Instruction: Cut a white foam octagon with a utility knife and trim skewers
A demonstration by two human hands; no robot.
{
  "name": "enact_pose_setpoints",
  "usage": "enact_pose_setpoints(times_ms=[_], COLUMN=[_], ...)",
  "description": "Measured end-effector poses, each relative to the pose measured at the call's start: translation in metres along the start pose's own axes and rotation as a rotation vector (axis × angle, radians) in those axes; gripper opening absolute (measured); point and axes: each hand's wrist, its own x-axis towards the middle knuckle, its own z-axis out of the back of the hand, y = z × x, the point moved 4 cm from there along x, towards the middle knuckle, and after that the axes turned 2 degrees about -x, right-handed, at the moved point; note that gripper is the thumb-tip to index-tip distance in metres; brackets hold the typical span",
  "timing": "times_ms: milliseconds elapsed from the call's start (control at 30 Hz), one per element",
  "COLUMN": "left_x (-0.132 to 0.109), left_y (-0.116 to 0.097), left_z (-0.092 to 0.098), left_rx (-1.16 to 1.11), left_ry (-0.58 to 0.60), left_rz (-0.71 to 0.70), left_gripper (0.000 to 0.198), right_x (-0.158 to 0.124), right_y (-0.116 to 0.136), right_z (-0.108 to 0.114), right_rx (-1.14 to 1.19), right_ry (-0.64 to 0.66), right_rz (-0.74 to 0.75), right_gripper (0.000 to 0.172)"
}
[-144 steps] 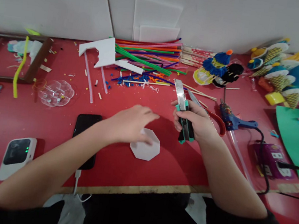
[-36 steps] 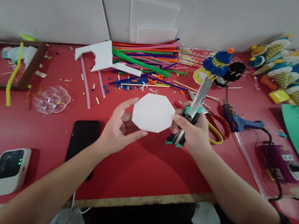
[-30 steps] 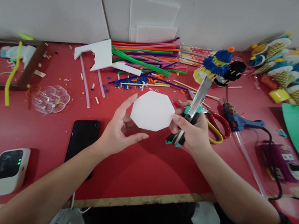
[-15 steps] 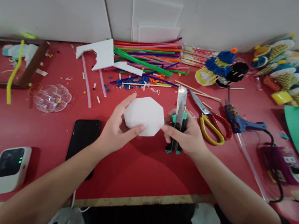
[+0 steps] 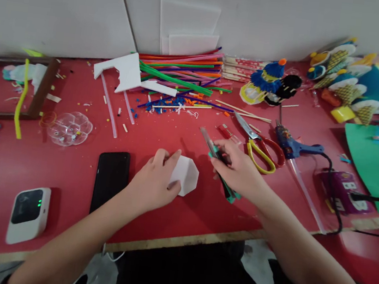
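Observation:
A small white many-sided piece (image 5: 190, 179), like foam board or card, lies at the front middle of the red table. My left hand (image 5: 160, 177) grips its left side, thumb along the near edge and fingers over the far one, and covers part of it. A faint line separates its lighter left part from its greyer right part. To the right, my right hand (image 5: 236, 169) is closed around a green and black utility knife (image 5: 225, 186). Its metal blade (image 5: 206, 138) sticks out, tilted up and left, apart from the white piece.
Scissors (image 5: 260, 155) and a blue glue gun (image 5: 296, 144) lie right of my right hand. A black phone (image 5: 111, 180) sits beside my left wrist. Colourful pipe cleaners (image 5: 181, 73), a cut white board (image 5: 130, 73) and blue scraps (image 5: 166, 104) lie behind.
My left hand has brought the white piece down and nearer, with its hold shifted over the top. The knife has tipped from upright to slanting left, and a red item behind it now shows.

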Motion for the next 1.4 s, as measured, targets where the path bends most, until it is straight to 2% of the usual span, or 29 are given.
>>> enact_pose_setpoints(times_ms=[67, 133, 267, 400, 500, 667, 833, 933, 1067, 1200, 1400], left_x=[-0.006, -0.014, -0.037, -0.061, -0.067, -0.057, -0.040, -0.031, -0.025, -0.024, -0.030], left_y=[-0.005, -0.011, -0.030, -0.051, -0.057, -0.048, -0.033, -0.023, -0.012, -0.008, -0.018], left_z=[0.004, 0.009, 0.011, -0.012, -0.030, -0.035, -0.019, -0.008, 0.001, 0.000, -0.004], left_rx=[0.136, 0.219, 0.217, 0.212, 0.242, 0.229, 0.233, 0.151, 0.095, 0.098, 0.171], left_ry=[-0.015, -0.079, -0.228, -0.195, -0.185, -0.220, -0.209, -0.122, -0.010, 0.032, -0.006], left_rz=[0.022, 0.022, -0.049, -0.110, -0.140, -0.248, -0.366, -0.382, -0.420, -0.386, -0.283], left_gripper=[0.066, 0.062, 0.046, 0.048, 0.050, 0.056, 0.038, 0.039, 0.048, 0.053, 0.062], right_x=[-0.016, -0.032, -0.060, -0.076, -0.079, -0.079, -0.077, -0.074, -0.073, -0.077, -0.086], right_y=[-0.005, -0.011, -0.018, -0.018, -0.018, -0.014, -0.003, 0.004, 0.008, 0.008, 0.009], right_z=[0.001, 0.001, -0.005, -0.011, -0.014, -0.015, -0.023, -0.028, -0.030, -0.029, -0.032], right_rx=[-0.157, -0.234, -0.251, -0.217, -0.215, -0.217, -0.208, -0.196, -0.195, -0.184, -0.189], right_ry=[-0.026, -0.053, -0.061, -0.057, -0.046, -0.046, -0.027, 0.003, 0.041, 0.019, 0.029], right_rz=[0.041, 0.071, 0.072, 0.026, 0.015, 0.086, 0.171, 0.186, 0.136, 0.108, 0.075], right_gripper=[0.032, 0.033, 0.032, 0.034, 0.034, 0.032, 0.036, 0.045, 0.046, 0.047, 0.053])
